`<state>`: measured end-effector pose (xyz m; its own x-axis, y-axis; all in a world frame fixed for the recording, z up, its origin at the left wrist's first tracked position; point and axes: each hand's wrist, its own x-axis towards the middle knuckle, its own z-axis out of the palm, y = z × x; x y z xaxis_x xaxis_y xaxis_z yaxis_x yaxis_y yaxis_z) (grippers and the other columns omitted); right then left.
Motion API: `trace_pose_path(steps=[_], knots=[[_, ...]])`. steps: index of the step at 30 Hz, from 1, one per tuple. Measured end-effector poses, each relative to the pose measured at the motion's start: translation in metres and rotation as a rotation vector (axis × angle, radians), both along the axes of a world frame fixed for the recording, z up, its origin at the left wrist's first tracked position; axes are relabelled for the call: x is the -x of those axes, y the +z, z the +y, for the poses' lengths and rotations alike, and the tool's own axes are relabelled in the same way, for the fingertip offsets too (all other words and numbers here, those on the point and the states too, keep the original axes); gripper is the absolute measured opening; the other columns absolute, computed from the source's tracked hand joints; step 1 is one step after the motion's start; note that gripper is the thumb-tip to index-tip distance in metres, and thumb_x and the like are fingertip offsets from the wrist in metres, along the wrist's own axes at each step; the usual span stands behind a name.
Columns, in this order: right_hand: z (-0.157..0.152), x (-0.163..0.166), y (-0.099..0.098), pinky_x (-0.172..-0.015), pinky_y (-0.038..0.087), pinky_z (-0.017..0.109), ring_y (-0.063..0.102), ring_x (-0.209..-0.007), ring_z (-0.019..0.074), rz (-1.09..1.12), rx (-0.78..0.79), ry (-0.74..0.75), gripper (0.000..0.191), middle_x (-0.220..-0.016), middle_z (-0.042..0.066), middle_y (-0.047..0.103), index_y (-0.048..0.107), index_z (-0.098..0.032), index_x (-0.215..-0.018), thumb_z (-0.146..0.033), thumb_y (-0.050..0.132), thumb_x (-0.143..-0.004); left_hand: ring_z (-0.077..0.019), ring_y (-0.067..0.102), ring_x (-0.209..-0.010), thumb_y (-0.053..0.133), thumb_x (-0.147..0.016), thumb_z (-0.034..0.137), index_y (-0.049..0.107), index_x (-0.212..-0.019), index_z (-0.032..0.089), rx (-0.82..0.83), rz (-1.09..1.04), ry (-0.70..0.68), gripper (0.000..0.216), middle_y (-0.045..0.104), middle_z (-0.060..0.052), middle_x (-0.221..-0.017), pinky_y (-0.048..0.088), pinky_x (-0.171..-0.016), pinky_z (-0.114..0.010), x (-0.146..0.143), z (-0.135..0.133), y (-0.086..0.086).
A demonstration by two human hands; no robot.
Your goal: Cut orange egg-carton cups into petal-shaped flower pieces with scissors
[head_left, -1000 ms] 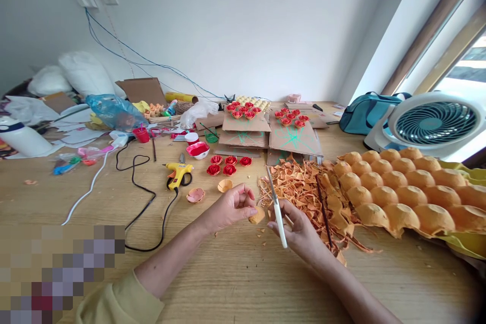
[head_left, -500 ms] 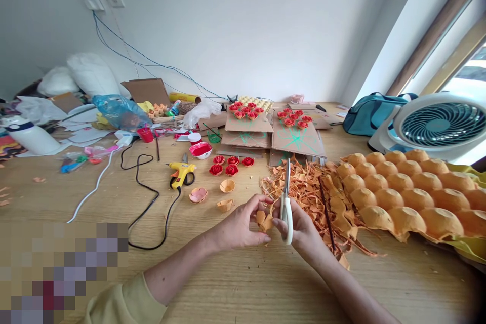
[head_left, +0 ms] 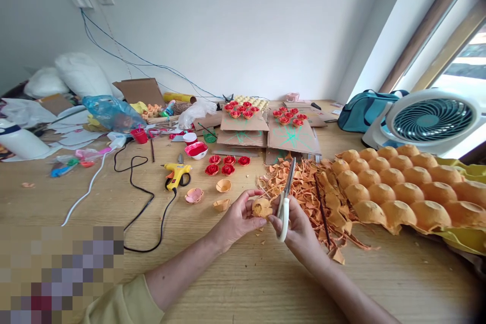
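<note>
Two hands over the near part of the table (head_left: 243, 283): L hand (head_left: 236, 218) pinches an orange carton cup (head_left: 261, 207) btwn thumb + fingers; R hand (head_left: 301, 227) is curled round white-handled scissors (head_left: 284, 212), blades pointing far, just R of the cup. Can't tell if blades are fully together. Cup edge looks uneven, so trimming's prob. only part done.

Bit farther, L of the cup: two plain orange cups (head_left: 224, 185) + a pinkish cup (head_left: 194, 196), cut out, not red → colouring not done there, I'd say. On the R, big scrap pile (head_left: 286, 178) w/ a dark stick (head_left: 322, 210) across it, so lots of cutting's done; next to it, egg tray (head_left: 393, 192) w/ rows of uncut domes, i.e. plenty left.

Mid-table, L: yellow glue gun (head_left: 175, 176). Beyond the cups, 5 red roses (head_left: 228, 169), look finished; bowl (head_left: 200, 155) of red just past them, to the L. Far: more red flowers (head_left: 284, 120) on cardboard sheets (head_left: 275, 139), done too by the look.
</note>
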<state>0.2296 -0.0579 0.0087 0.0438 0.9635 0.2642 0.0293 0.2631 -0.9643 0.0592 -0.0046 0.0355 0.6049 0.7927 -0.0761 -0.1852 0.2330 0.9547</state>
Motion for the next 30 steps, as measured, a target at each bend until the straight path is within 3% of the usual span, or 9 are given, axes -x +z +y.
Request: trace_pose_path(steps=[8, 14, 21, 30], knots=[[-0.002, 0.000, 0.005, -0.071, 0.043, 0.027, 0.049, -0.078, 0.0167, -0.135, -0.061, -0.027, 0.021, -0.087, 0.000, 0.053, 0.051, -0.023, -0.093, -0.033, 0.068, -0.086, -0.0148, 0.061, -0.094, 0.083, -0.070, 0.024, 0.054, -0.118, 0.021, 0.058, -0.093, 0.071, 0.055, 0.068, -0.004, -0.103, 0.044, -0.086, -0.027, -0.001, -0.002, -0.002], [0.000, -0.006, 0.008, -0.072, 0.041, 0.030, 0.047, -0.078, 0.0186, -0.321, 0.022, 0.066, 0.024, -0.082, 0.001, 0.051, 0.051, -0.021, -0.086, -0.044, 0.057, -0.090, -0.0079, 0.056, -0.075, 0.085, -0.065, 0.020, 0.057, -0.115, 0.022, 0.140, -0.183, 0.225, 0.058, 0.066, 0.002, -0.090, 0.042, -0.071, -0.020, 0.003, 0.007, 0.006], [0.000, -0.005, 0.007, -0.077, 0.041, 0.032, 0.048, -0.084, 0.0201, -0.454, 0.048, 0.188, 0.021, -0.085, 0.001, 0.055, 0.051, -0.021, -0.086, -0.041, 0.053, -0.090, -0.0048, 0.051, -0.064, 0.084, -0.066, 0.020, 0.054, -0.115, 0.022, 0.141, -0.237, 0.303, 0.058, 0.063, 0.005, -0.083, 0.042, -0.067, -0.020, 0.006, 0.009, 0.011], [-0.002, -0.004, 0.010, -0.081, 0.042, 0.033, 0.051, -0.090, 0.0212, -0.559, 0.051, 0.225, 0.019, -0.088, 0.002, 0.058, 0.053, -0.020, -0.086, -0.038, 0.051, -0.094, -0.0080, 0.055, -0.074, 0.085, -0.064, 0.021, 0.056, -0.111, 0.023, 0.108, -0.233, 0.330, 0.055, 0.064, 0.004, -0.086, 0.042, -0.070, -0.021, 0.003, 0.006, 0.013]])
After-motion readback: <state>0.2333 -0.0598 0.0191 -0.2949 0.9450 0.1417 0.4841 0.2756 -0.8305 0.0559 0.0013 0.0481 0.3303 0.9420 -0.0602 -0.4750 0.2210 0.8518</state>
